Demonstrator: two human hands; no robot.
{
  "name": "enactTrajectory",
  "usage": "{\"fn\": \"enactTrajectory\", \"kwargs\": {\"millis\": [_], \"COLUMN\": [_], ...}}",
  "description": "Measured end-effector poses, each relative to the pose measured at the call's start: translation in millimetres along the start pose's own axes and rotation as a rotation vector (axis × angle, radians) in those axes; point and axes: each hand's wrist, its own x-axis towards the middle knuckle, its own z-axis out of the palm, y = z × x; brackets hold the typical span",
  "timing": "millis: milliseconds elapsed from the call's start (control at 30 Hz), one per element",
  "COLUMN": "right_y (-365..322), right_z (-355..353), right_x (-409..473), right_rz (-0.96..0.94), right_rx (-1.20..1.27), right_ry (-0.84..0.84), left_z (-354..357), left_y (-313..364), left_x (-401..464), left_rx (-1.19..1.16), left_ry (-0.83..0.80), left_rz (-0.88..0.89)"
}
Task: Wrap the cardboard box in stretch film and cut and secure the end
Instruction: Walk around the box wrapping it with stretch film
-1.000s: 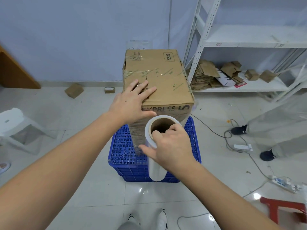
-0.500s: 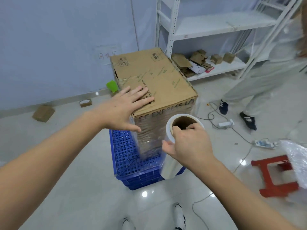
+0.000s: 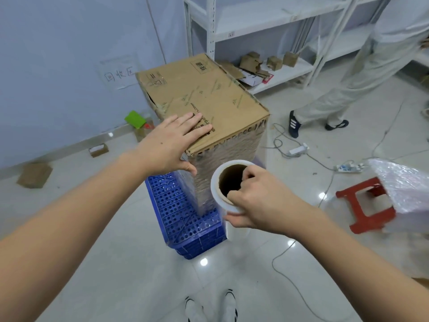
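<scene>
A tall cardboard box (image 3: 216,94) stands on a blue plastic crate (image 3: 183,212), its sides covered in wrinkled stretch film. My left hand (image 3: 171,142) lies flat on the near left corner of the box top, thumb down over the edge. My right hand (image 3: 257,201) grips the top of an upright stretch film roll (image 3: 226,182), fingers hooked into its cardboard core. The roll hangs close to the box's near right side, just in front of the crate. Film runs from the roll to the box.
Another person (image 3: 362,66) in light trousers stands at the right by white metal shelves (image 3: 267,24) holding cardboard scraps. A red stool (image 3: 364,203) with bubble wrap (image 3: 404,189) on it is at my right. Cables and power strips (image 3: 348,167) lie on the tiled floor.
I have walked round the box toward its right side; the view swung left to right. My right hand carried the roll along the near face; my left hand stayed on the top.
</scene>
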Motion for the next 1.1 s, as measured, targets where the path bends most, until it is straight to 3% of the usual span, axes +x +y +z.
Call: {"fn": "enactTrajectory", "kwargs": {"millis": [200, 533, 633, 733, 900, 1033, 1100], "right_y": [-2, -5, -18, -46, -66, -65, -68], "right_z": [-15, -10, -13, -10, -1, -9, -12], "right_x": [3, 11, 11, 11, 29, 38, 38], "right_rz": [-0.137, -0.163, -0.075, 0.153, 0.454, 0.569, 0.609], "right_rx": [0.071, 0.179, 0.126, 0.076, 0.066, 0.044, 0.081], "right_ry": [-0.064, -0.127, -0.170, -0.204, -0.065, -0.168, -0.141], "left_z": [-3, -5, -6, -5, -6, -7, -7], "left_y": [0, 5, 7, 8, 10, 5, 1], "left_x": [2, 3, 4, 5, 2, 3, 4], "left_rx": [-0.031, -0.044, -0.043, -0.036, -0.044, -0.041, -0.046], "left_ry": [0.014, 0.002, 0.008, 0.016, 0.020, 0.064, 0.094], "left_rz": [0.003, -0.022, -0.024, -0.026, -0.029, -0.006, 0.006]}}
